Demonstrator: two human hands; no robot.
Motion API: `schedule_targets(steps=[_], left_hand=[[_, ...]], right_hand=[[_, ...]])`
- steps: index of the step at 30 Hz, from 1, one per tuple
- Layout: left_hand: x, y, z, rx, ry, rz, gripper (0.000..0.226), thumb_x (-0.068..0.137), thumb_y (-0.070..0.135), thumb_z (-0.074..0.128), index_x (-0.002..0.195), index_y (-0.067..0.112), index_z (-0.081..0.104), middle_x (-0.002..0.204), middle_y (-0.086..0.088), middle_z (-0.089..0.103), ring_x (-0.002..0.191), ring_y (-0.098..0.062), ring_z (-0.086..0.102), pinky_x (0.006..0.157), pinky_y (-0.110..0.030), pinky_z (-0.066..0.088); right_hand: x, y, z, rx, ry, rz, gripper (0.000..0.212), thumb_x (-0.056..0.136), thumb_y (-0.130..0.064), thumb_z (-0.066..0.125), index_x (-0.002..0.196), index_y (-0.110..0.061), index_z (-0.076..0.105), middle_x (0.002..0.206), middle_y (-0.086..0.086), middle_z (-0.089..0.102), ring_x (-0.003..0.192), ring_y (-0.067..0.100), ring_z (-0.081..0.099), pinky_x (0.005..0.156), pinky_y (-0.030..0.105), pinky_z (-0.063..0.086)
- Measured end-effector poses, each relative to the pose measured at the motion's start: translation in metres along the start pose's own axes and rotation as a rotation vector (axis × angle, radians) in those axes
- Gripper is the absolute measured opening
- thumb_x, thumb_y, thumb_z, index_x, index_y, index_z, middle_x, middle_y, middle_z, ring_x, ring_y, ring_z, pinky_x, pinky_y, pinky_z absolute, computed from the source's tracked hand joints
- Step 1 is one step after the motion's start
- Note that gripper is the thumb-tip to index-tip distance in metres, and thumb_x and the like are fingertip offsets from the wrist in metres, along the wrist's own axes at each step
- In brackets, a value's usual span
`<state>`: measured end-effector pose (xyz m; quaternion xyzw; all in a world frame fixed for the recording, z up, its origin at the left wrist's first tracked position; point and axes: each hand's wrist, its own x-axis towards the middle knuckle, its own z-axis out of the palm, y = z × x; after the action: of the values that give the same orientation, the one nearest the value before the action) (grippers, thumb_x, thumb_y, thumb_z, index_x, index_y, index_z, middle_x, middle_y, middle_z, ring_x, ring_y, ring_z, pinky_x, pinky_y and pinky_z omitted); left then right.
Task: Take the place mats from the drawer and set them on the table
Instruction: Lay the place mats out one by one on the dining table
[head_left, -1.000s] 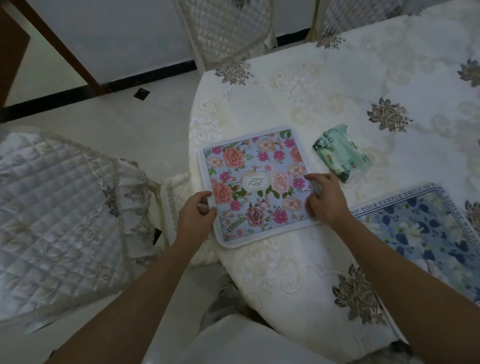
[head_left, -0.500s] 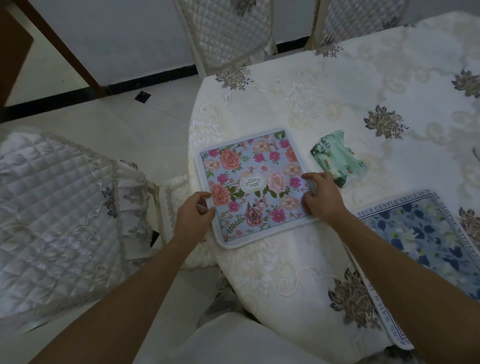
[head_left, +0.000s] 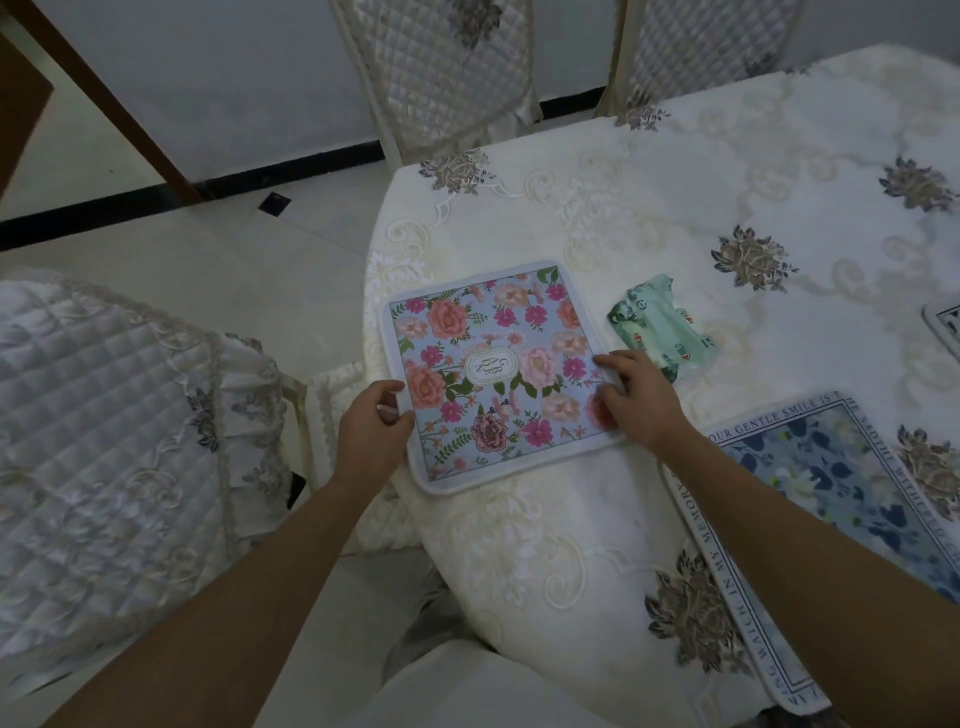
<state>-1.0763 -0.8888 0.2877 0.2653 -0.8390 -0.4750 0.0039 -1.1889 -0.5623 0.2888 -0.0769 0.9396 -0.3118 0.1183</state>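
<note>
Head view: the left hand (head_left: 371, 423) is pinching the floral place mat (head_left: 493, 374) at its left edge, thumb on top. The right hand (head_left: 636, 397) is pressing spread fingers on its right edge. The mat is lying flat near the table (head_left: 675, 197) corner, barely shifting since half a second ago.

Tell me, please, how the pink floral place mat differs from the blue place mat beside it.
The pink floral mat shows pink and peach flowers around an oval label; the blue mat shows dark blue leaves inside a border of lettering. The left hand pinches the pink floral mat's edge and the right hand rests on it; no hand touches the blue mat. Both lie flat on the table, with rounded corners.
</note>
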Motion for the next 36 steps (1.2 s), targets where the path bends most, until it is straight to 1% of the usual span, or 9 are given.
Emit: schedule_targets(steps=[2,6,10,12,19,22,26,29,36], left_hand=[[0.001,-0.001,0.001,0.026,-0.020,-0.012,0.032,0.089,0.010,0.070,0.119,0.020,0.062,0.085,-0.014,0.063,0.077,-0.024,0.062,0.067,-0.023,0.054],[0.000,-0.003,0.000,0.016,-0.015,-0.021,0.034,0.089,0.011,0.071,0.120,0.020,0.061,0.081,-0.001,0.060,0.069,-0.008,0.057,0.061,-0.012,0.047],[-0.006,-0.008,-0.002,0.068,-0.008,0.021,0.041,0.088,0.011,0.071,0.126,0.018,0.059,0.104,0.004,0.059,0.086,-0.011,0.063,0.077,-0.030,0.057],[-0.007,-0.008,-0.001,0.109,-0.020,0.045,0.044,0.087,0.012,0.072,0.129,0.015,0.058,0.109,0.000,0.054,0.086,-0.012,0.062,0.081,-0.036,0.057],[0.000,-0.008,0.002,0.248,-0.042,0.104,0.051,0.087,0.019,0.073,0.135,0.011,0.056,0.117,0.001,0.048,0.092,-0.011,0.056,0.080,-0.024,0.047],[0.007,-0.008,0.003,0.298,-0.031,0.168,0.051,0.087,0.027,0.072,0.133,0.012,0.057,0.127,-0.004,0.051,0.107,-0.016,0.055,0.093,-0.035,0.051],[0.023,-0.007,0.004,0.446,0.024,0.263,0.050,0.091,0.047,0.061,0.130,0.015,0.061,0.135,-0.009,0.055,0.123,-0.026,0.050,0.103,-0.047,0.044],[0.038,-0.003,0.006,0.488,0.013,0.308,0.048,0.095,0.048,0.053,0.132,0.017,0.058,0.144,-0.008,0.051,0.134,-0.027,0.043,0.112,-0.047,0.033],[0.080,0.023,0.018,0.546,-0.073,0.429,0.059,0.096,0.046,0.042,0.143,0.012,0.050,0.151,-0.009,0.045,0.139,-0.028,0.038,0.118,-0.045,0.028]], right_hand=[[0.002,0.003,-0.001,-0.060,-0.034,-0.036,0.045,0.087,-0.011,0.062,0.132,-0.013,0.060,0.133,0.005,0.054,0.120,0.024,0.051,0.103,0.039,0.042],[-0.004,0.009,-0.002,-0.109,-0.043,-0.069,0.047,0.086,-0.018,0.069,0.132,-0.012,0.061,0.132,0.007,0.053,0.121,0.026,0.048,0.105,0.041,0.039],[-0.011,0.014,-0.004,-0.145,-0.032,-0.061,0.049,0.086,-0.022,0.071,0.132,-0.012,0.059,0.132,0.006,0.053,0.122,0.026,0.046,0.103,0.034,0.035],[-0.012,0.011,-0.003,-0.160,-0.035,-0.072,0.048,0.088,-0.027,0.070,0.133,-0.013,0.059,0.133,0.004,0.052,0.124,0.023,0.044,0.104,0.038,0.039],[-0.013,0.006,0.003,-0.161,-0.004,-0.086,0.044,0.090,-0.032,0.065,0.130,-0.014,0.061,0.137,0.006,0.052,0.129,0.026,0.042,0.106,0.044,0.038],[-0.007,0.001,0.005,-0.206,0.013,-0.122,0.042,0.091,-0.029,0.064,0.130,-0.013,0.061,0.138,0.008,0.053,0.128,0.028,0.043,0.108,0.045,0.035],[0.010,-0.014,0.010,-0.216,0.028,-0.175,0.046,0.091,-0.030,0.062,0.134,-0.015,0.058,0.142,0.007,0.052,0.129,0.026,0.043,0.110,0.043,0.032],[0.028,-0.031,0.018,-0.204,-0.011,-0.214,0.048,0.092,-0.034,0.057,0.137,-0.016,0.054,0.147,0.005,0.048,0.132,0.025,0.041,0.111,0.044,0.035],[0.075,-0.079,0.048,-0.153,-0.097,-0.318,0.045,0.096,-0.027,0.055,0.139,-0.015,0.053,0.150,0.008,0.044,0.135,0.028,0.039,0.112,0.044,0.034]])
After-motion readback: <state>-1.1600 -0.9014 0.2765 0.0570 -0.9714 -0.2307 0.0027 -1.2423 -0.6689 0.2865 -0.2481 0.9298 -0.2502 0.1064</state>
